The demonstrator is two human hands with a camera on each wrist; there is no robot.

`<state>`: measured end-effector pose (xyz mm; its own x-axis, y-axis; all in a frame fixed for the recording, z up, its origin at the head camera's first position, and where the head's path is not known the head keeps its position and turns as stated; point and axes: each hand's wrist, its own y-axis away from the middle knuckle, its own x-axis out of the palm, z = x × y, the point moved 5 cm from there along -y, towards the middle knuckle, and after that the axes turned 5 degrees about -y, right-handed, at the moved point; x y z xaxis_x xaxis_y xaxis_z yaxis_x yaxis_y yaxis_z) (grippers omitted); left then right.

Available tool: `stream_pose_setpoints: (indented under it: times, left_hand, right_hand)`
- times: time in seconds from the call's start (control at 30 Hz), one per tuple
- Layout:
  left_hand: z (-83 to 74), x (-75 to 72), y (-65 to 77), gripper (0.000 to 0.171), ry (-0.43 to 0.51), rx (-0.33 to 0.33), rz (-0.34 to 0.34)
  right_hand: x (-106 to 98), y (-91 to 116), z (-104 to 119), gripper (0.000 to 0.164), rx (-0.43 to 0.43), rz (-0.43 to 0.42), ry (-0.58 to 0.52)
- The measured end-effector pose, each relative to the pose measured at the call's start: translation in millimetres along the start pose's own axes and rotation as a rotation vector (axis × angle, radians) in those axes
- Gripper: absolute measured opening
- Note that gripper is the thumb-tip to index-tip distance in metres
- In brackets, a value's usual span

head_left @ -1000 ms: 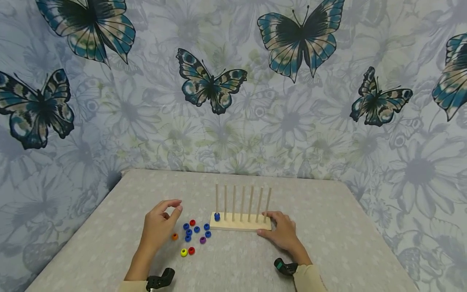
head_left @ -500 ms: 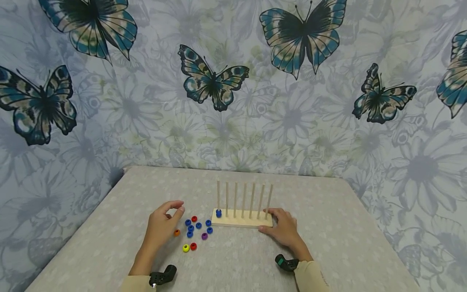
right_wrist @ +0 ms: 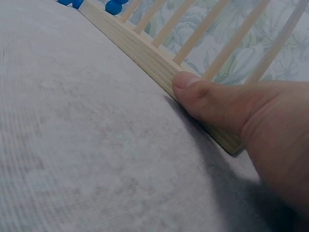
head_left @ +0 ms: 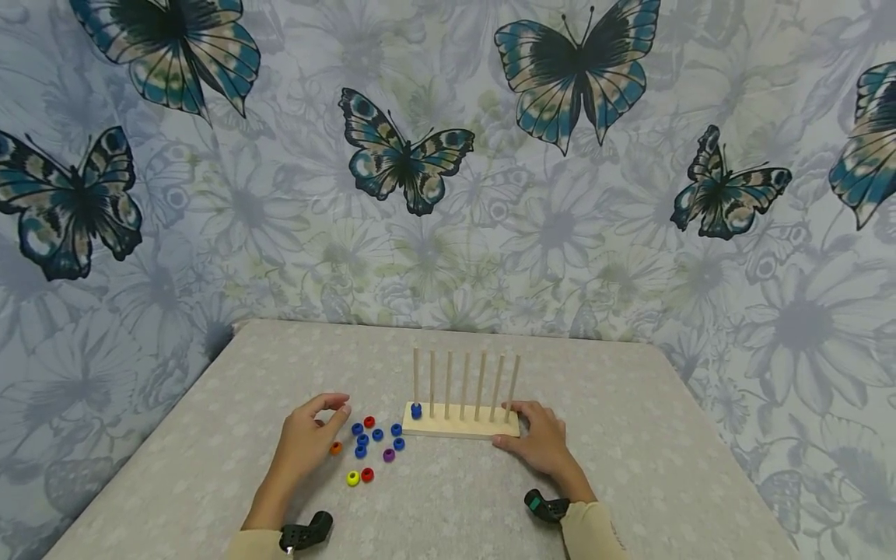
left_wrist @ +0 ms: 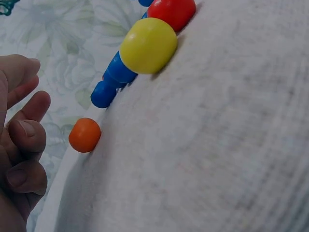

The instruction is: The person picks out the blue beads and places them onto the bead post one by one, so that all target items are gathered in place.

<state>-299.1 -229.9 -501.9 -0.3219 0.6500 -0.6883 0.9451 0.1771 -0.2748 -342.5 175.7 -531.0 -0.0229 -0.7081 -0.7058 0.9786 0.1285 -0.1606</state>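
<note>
My left hand (head_left: 305, 437) hovers just left of the loose beads, its thumb and index finger apart and the other fingers loosely curled, with nothing between them. An orange bead (left_wrist: 85, 135) lies nearest to it. To its right are several blue beads (head_left: 362, 439), two red ones (head_left: 369, 421), a yellow bead (left_wrist: 148, 46) and a purple bead (head_left: 389, 455). My right hand (head_left: 542, 439) grips the right end of a wooden peg board (head_left: 458, 426), thumb on the front edge. Blue beads (head_left: 416, 411) sit at the foot of the leftmost peg; the other pegs are bare.
A light patterned cloth covers the table (head_left: 448, 505). Behind its far edge stands a wall (head_left: 560, 272) with butterfly and flower prints. Dark wrist devices (head_left: 306, 531) sit on both forearms. The upright pegs (head_left: 465, 385) rise from the board in a row.
My left hand has come down slightly and a little nearer to me, beside the beads. The right hand keeps its grip on the board. The beads lie as before; the head view shifts slightly.
</note>
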Motion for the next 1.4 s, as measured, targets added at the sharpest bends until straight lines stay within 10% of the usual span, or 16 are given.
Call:
stream_pose_setpoints:
  times: [1.4]
  left_hand:
    - [8.0,15.1,0.7,0.026,0.014,-0.083,0.157]
  right_hand:
    - [-2.9,1.5,2.6,0.067,-0.009,-0.002,-0.005]
